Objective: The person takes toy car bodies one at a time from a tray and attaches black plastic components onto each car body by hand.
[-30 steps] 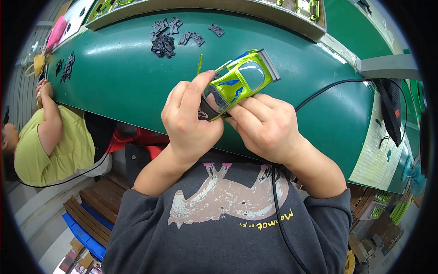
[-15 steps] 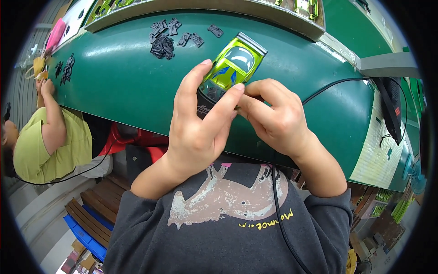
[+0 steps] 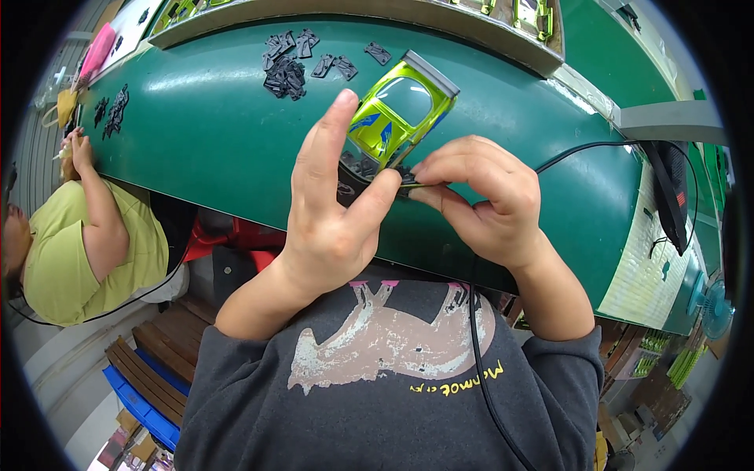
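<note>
A lime-green toy car (image 3: 367, 125) with blue markings and a dark rear wing is tilted above the green table. My left hand (image 3: 334, 216) holds it at its near end, thumb along the near right side and index finger stretched up beside the left side. The remaining left fingers are mostly hidden under the car. At the car's near right corner, my right hand (image 3: 491, 196) pinches a small dark part (image 3: 408, 179) between thumb and fingers. That part touches or lies close against the car; its exact shape is hard to make out.
Beyond the car lies a pile of small black plastic parts (image 3: 284, 77), with single ones nearby. A long box (image 3: 369, 14) holding green shells runs along the far side. Black cable (image 3: 581, 147) crosses at right. Farther left sits a person in a green shirt (image 3: 118, 228).
My left thumb has moved down toward me and the index finger has straightened away from the car. My right hand has shifted slightly right, exposing the dark part. The car has turned slightly.
</note>
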Action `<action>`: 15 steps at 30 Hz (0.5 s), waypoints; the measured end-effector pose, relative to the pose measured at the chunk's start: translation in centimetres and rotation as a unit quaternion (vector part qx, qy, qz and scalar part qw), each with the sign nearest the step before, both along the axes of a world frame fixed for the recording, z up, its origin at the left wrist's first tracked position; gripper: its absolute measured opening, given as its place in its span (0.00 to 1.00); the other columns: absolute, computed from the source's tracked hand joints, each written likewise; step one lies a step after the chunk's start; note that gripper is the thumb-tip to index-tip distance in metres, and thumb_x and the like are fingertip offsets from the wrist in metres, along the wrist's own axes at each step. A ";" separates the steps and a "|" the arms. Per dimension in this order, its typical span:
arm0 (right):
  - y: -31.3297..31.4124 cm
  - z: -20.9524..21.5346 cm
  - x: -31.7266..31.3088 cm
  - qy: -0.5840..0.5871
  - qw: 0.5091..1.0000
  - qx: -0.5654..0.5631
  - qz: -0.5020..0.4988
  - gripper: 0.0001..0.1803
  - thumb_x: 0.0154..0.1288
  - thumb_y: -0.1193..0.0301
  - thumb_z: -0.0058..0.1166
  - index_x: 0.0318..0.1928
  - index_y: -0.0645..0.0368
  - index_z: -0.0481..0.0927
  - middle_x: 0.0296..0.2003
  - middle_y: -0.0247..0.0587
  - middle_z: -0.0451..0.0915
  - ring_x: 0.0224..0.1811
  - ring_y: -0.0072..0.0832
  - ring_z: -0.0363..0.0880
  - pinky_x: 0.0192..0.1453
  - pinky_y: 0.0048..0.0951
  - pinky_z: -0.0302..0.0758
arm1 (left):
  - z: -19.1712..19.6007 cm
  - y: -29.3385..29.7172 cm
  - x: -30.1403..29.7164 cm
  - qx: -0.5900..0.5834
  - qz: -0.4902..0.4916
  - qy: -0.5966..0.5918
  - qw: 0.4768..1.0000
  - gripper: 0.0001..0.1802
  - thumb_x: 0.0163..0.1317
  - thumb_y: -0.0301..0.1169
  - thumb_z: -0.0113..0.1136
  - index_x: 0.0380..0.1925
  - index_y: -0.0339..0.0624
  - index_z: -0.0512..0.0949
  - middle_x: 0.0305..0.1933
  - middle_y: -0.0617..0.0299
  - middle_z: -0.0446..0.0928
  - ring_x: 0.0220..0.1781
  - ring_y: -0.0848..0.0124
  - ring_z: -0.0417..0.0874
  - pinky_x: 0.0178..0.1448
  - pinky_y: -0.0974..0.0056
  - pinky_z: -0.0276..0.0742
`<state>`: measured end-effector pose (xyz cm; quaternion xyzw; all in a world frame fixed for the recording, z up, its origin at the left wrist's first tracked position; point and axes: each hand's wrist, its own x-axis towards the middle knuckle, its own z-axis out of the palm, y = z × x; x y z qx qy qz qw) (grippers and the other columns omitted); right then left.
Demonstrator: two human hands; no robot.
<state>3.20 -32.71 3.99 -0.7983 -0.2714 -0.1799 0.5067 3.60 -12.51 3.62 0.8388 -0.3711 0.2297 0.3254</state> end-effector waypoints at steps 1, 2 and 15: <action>0.1 0.1 -0.2 0.000 1.000 0.000 0.002 0.14 0.45 0.80 0.70 0.34 0.60 0.81 0.31 0.41 0.83 0.32 0.38 0.82 0.36 0.33 0.78 | -0.1 0.1 -0.1 -0.004 0.002 -0.010 1.000 0.13 0.46 0.19 0.65 0.35 0.33 0.81 0.71 0.29 0.57 0.69 0.38 0.66 0.68 0.47 0.68; 0.2 0.3 -0.4 0.031 0.999 0.011 -0.006 0.13 0.46 0.80 0.70 0.34 0.59 0.82 0.31 0.41 0.83 0.32 0.38 0.82 0.37 0.33 0.79 | -0.2 0.1 -0.2 -0.004 0.005 -0.010 1.000 0.13 0.46 0.19 0.65 0.35 0.33 0.81 0.71 0.29 0.57 0.69 0.38 0.66 0.68 0.47 0.68; 0.7 0.0 -1.0 -0.044 0.998 -0.030 -0.018 0.14 0.43 0.83 0.71 0.33 0.62 0.81 0.30 0.42 0.83 0.30 0.35 0.83 0.34 0.31 0.78 | 0.1 -0.2 -0.8 -0.020 0.013 -0.010 1.000 0.12 0.43 0.18 0.63 0.32 0.32 0.81 0.70 0.35 0.62 0.69 0.41 0.65 0.68 0.49 0.68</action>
